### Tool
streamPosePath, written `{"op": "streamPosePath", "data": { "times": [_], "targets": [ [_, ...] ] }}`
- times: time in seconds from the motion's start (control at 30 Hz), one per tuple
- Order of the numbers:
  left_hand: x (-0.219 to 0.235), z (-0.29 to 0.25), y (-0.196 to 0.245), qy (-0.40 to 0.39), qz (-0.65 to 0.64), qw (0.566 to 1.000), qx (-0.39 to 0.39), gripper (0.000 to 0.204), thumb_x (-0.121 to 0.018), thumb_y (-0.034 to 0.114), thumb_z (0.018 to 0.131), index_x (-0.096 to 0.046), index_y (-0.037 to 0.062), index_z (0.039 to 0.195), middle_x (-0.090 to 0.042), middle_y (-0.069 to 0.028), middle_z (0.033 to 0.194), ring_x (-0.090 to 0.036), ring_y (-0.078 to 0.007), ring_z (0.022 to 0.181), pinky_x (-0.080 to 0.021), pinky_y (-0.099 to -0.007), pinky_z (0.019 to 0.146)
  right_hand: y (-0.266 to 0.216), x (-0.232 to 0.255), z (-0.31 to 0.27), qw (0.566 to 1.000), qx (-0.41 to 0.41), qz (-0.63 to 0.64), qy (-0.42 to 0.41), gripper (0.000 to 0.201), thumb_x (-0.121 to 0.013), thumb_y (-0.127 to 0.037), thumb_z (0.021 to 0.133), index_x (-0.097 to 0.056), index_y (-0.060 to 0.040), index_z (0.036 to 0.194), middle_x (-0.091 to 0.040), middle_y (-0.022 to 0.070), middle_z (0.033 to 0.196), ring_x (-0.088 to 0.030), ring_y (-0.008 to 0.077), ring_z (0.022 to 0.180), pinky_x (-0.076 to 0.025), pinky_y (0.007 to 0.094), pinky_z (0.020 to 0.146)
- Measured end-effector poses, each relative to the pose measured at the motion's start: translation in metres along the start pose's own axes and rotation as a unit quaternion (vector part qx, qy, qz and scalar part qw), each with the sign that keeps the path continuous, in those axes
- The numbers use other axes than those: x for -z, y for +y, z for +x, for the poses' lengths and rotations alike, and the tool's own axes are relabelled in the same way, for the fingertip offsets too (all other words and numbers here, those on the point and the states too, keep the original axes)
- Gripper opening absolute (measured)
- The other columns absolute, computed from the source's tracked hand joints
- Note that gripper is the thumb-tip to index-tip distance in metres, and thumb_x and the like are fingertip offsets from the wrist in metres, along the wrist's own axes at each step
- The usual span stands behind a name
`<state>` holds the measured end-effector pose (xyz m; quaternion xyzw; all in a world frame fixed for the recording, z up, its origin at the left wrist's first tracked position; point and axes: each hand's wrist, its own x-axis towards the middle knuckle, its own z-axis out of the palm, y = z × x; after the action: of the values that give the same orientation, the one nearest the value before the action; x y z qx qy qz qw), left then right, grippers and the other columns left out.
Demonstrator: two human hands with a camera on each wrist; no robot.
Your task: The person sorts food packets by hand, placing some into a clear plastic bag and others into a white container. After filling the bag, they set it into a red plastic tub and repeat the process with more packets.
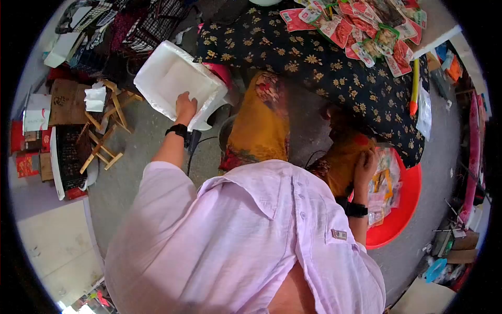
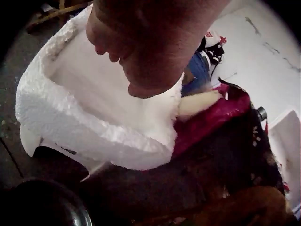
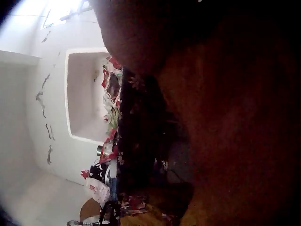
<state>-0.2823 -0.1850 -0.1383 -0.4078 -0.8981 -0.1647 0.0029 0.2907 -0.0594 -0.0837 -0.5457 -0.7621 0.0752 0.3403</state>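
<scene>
- Rough-edged white foam box (image 1: pixel 161 108), beside the left knee, with the opening facing up.
- Over that opening, a bare left hand (image 1: pixel 185 107), with loosely bent, relaxed fingers and a gap at the thumb. Nothing visible in its grip; contact with the inside of the box hard to tell.
- Seemingly at the reaching-in step. To judge by the pose, a next move calling for lowered fingertips and a careful pinch, clear of the crumbly rim.
- Just beyond the box, a glossy magenta sheet (image 2: pixel 211 117), close against the foam wall.
- Resting on the right knee in mustard patterned trousers (image 1: pixel 261 125), a bare right hand (image 1: pixel 366 167), relaxed and open, with no visible hold on anything.
- Beside that knee, a round red plastic tub (image 1: pixel 410 214) containing clear and orange-marked packets (image 1: pixel 384 188).
- Ahead, a black cloth with cream flowers (image 1: pixel 314 57), under a heap of red, white and green food packets (image 1: pixel 361 26).
</scene>
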Motion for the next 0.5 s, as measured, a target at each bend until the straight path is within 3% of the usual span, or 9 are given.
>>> {"op": "streamPosePath", "data": {
  "times": [0.1,0.3,0.5],
  "targets": [
    [0.000,0.006,-0.007,-0.118,0.000,0.990,0.075,0.045,-0.050,0.022,0.070,-0.045,-0.0009,0.108,-0.047,-0.0213,0.105,-0.043,-0.0333,0.100,-0.035,-0.0391,0.084,-0.006,0.002,0.003,0.999,0.017,-0.028,-0.004,0.016,-0.050,-0.007,0.074,-0.050,0.0022,0.087,-0.049,0.0204,0.096,-0.044,0.0355,0.092,-0.034,0.0392,0.083],
    [-0.020,0.021,-0.016,-0.123,0.051,0.989,0.060,0.044,-0.048,0.024,0.071,-0.043,0.0047,0.110,-0.049,-0.0199,0.103,-0.045,-0.0335,0.099,-0.037,-0.0399,0.083,-0.001,0.001,0.002,0.999,0.011,-0.042,-0.009,0.016,-0.050,-0.007,0.073,-0.050,0.0013,0.087,-0.049,0.0201,0.096,-0.045,0.0354,0.092,-0.034,0.0391,0.082],
    [-0.029,0.031,-0.024,-0.212,0.096,0.971,0.063,0.031,-0.043,0.020,0.072,-0.047,0.0031,0.099,-0.051,-0.0214,0.098,-0.049,-0.0350,0.093,-0.039,-0.0419,0.078,0.000,0.000,0.003,0.999,0.009,-0.048,-0.009,0.015,-0.050,-0.006,0.073,-0.051,0.0004,0.087,-0.049,0.0190,0.098,-0.045,0.0340,0.092,-0.034,0.0386,0.082]
  ]
}}
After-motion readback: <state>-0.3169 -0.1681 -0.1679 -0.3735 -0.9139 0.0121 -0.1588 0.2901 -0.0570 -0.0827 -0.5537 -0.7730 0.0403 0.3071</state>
